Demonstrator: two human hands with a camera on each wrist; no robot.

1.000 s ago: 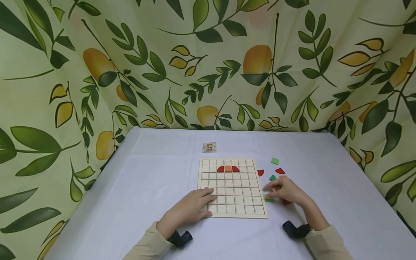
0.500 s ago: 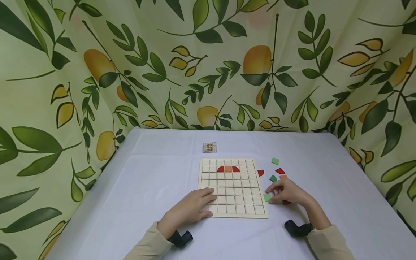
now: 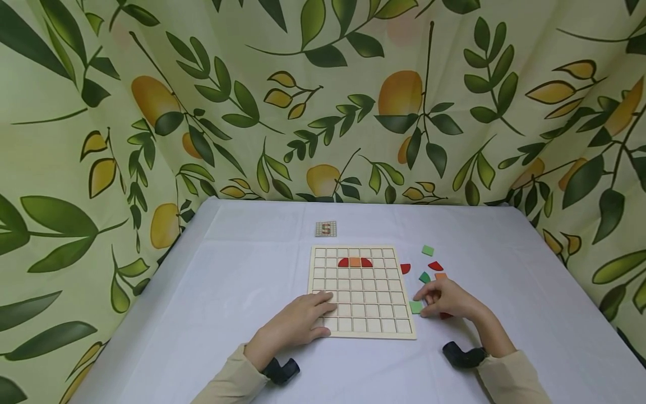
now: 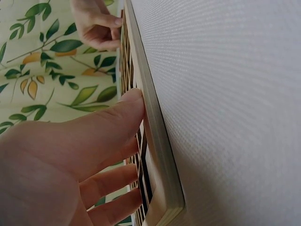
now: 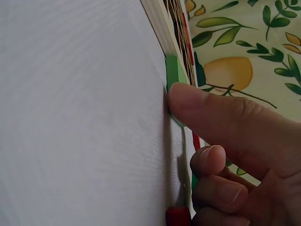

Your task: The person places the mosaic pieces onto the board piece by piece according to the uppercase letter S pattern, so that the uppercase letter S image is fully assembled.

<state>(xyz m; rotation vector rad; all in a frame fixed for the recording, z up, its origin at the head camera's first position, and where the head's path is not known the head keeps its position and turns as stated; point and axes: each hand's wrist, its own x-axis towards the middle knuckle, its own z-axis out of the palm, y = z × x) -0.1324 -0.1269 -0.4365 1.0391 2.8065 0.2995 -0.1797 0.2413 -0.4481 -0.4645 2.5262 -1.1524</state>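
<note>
My left hand (image 3: 296, 320) rests on the near left corner of the wooden grid board (image 3: 373, 331). In the left wrist view its thumb (image 4: 129, 108) lies at the board's edge, with the fingers over the grid. Two red quarter-round pieces flank an orange square (image 3: 355, 262) near the board's far side. My right hand (image 3: 449, 299) is just right of the board, thumb and index fingertips at a light green square tile (image 3: 415, 307). The right wrist view shows its thumb (image 5: 188, 96) overlapping this tile (image 5: 174, 68), other fingers curled. I cannot tell if the tile is pinched.
Around the right hand lie a red piece (image 3: 405, 269), another red piece (image 3: 435, 266), a dark green piece (image 3: 424, 277), a green square (image 3: 428, 250) and a partly covered orange piece (image 3: 441, 275). A small pattern card (image 3: 326, 229) lies beyond the board.
My right hand has shifted slightly right and toward me, uncovering the light green tile that its fingers mostly hid before. The left hand stays put on the board.
</note>
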